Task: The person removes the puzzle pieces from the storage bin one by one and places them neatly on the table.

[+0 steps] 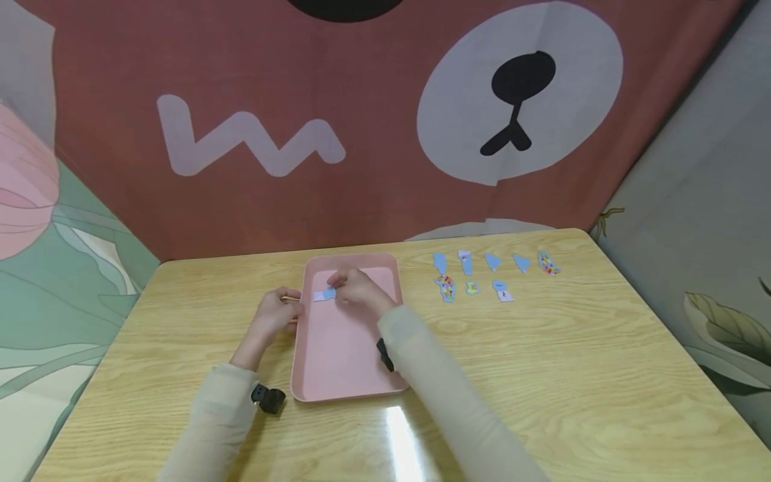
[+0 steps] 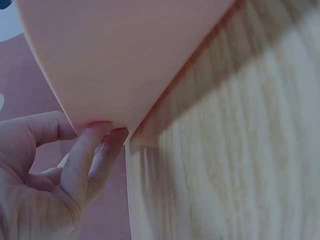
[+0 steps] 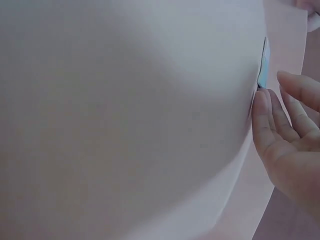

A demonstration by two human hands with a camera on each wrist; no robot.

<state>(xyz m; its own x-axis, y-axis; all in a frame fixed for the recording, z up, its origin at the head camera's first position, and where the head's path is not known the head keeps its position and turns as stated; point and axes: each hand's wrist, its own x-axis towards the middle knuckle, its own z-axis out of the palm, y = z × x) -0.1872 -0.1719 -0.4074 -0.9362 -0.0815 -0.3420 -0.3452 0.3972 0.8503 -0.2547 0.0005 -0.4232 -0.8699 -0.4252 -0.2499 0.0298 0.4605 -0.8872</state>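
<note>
A shallow pink tray lies on the wooden table. My left hand grips its left side near the far corner; in the left wrist view, fingertips press on the outer wall of the tray by its rim. Inside the tray, near its far left, lies a small flat light-blue and pale lilac cut-out piece. My right hand reaches over the tray, its fingertips touching the blue end of that piece. In the right wrist view the piece shows almost edge-on, and the fingers are extended.
Right of the tray several flat cut-outs lie in two rows: plain blue ones, dotted multicoloured ones, and a blue and lilac one. A curtain hangs behind the far table edge. Dark cameras sit on both wrists.
</note>
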